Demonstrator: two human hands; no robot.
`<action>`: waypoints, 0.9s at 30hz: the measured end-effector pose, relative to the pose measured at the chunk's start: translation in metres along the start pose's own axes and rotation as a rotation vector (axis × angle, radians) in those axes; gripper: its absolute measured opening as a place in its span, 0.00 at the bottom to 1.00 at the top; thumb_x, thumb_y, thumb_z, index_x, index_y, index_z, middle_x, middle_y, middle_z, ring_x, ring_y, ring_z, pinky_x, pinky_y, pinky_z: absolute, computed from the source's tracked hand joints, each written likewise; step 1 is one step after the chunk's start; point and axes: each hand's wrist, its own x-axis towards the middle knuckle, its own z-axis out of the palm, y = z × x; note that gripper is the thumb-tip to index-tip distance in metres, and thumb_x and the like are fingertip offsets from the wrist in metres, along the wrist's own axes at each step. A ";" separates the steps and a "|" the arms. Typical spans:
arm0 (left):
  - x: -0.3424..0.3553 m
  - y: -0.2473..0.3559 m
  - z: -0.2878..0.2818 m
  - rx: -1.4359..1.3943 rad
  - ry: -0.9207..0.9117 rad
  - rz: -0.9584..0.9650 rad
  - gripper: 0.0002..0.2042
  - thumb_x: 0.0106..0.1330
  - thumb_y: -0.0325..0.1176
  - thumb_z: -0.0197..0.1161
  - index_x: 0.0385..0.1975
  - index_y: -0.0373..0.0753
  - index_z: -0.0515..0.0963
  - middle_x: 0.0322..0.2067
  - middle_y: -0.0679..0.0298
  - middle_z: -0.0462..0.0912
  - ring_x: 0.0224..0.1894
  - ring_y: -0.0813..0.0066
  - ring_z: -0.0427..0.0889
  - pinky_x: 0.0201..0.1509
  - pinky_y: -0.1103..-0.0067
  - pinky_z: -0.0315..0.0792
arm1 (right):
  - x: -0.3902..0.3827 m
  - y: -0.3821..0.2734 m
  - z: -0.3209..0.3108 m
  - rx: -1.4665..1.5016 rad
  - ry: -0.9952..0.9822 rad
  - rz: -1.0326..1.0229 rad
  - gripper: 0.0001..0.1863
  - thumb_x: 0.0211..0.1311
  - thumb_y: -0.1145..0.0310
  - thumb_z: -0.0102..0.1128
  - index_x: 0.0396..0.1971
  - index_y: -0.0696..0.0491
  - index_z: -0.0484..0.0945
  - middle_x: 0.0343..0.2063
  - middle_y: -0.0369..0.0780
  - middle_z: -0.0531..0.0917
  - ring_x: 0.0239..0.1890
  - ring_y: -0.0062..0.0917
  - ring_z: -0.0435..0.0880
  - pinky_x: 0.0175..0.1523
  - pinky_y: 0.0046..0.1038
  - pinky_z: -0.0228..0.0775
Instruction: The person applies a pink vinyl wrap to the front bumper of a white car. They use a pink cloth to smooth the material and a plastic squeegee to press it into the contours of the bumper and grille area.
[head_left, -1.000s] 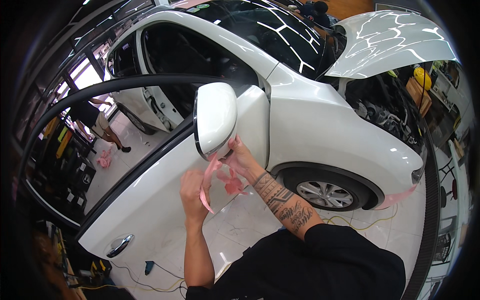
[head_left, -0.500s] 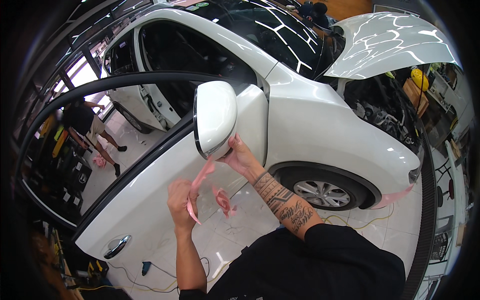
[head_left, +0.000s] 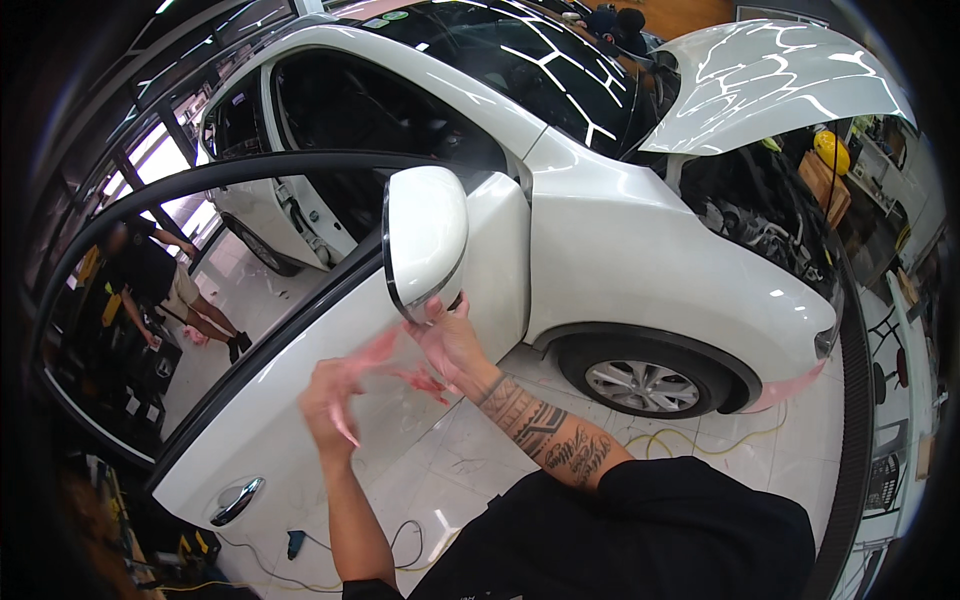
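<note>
Left grip [head_left: 321, 405], a bare fist, is closed on thin pink film [head_left: 376, 352], left of and below the car's white side mirror [head_left: 428, 235]. Right grip [head_left: 450, 342] sits directly under the mirror, fingers curled up and touching its lower end; whether it also pinches film, I cannot tell. The pink film runs blurred from the left fist up toward the right fingertips, with a loose tail hanging below the fist. A second crumpled pink piece [head_left: 425, 383] dangles below the mirror, beneath the right wrist.

Compared with a moment ago, the left fist has swung farther from the mirror, drawing the film into a longer stretch, while the right fingers stay at the mirror's underside. That suggests the film is coming away from there, though any remaining attachment is hidden.

Right of the mirror and lower stands the front wheel [head_left: 645, 386]; farther right and higher, the raised hood [head_left: 785, 90].
</note>
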 end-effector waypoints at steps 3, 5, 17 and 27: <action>-0.001 0.007 -0.051 0.104 0.155 -0.109 0.16 0.66 0.37 0.47 0.27 0.30 0.76 0.23 0.64 0.73 0.28 0.77 0.71 0.32 0.79 0.65 | 0.001 -0.013 -0.007 -0.027 0.027 -0.031 0.56 0.47 0.61 0.72 0.62 0.39 0.31 0.51 0.37 0.65 0.51 0.31 0.70 0.54 0.38 0.67; -0.016 0.005 -0.086 0.271 0.152 -0.117 0.16 0.66 0.37 0.47 0.32 0.29 0.75 0.28 0.62 0.75 0.33 0.74 0.73 0.41 0.77 0.67 | 0.002 -0.015 -0.013 -0.009 0.038 -0.058 0.56 0.47 0.61 0.72 0.62 0.39 0.31 0.48 0.36 0.66 0.48 0.28 0.71 0.52 0.37 0.68; -0.251 -0.113 -0.105 -0.421 0.816 -0.952 0.14 0.66 0.39 0.48 0.19 0.43 0.61 0.21 0.72 0.56 0.22 0.78 0.56 0.30 0.78 0.62 | -0.014 -0.013 -0.006 -0.152 0.007 0.063 0.51 0.47 0.55 0.72 0.59 0.45 0.40 0.45 0.41 0.71 0.36 0.27 0.77 0.40 0.29 0.74; -0.434 -0.139 -0.092 0.347 0.254 -1.382 0.28 0.65 0.54 0.52 0.11 0.37 0.64 0.12 0.68 0.61 0.14 0.75 0.58 0.18 0.74 0.55 | -0.050 -0.096 -0.026 -0.973 -0.179 0.044 0.14 0.66 0.61 0.51 0.38 0.57 0.77 0.30 0.39 0.82 0.28 0.19 0.79 0.34 0.22 0.72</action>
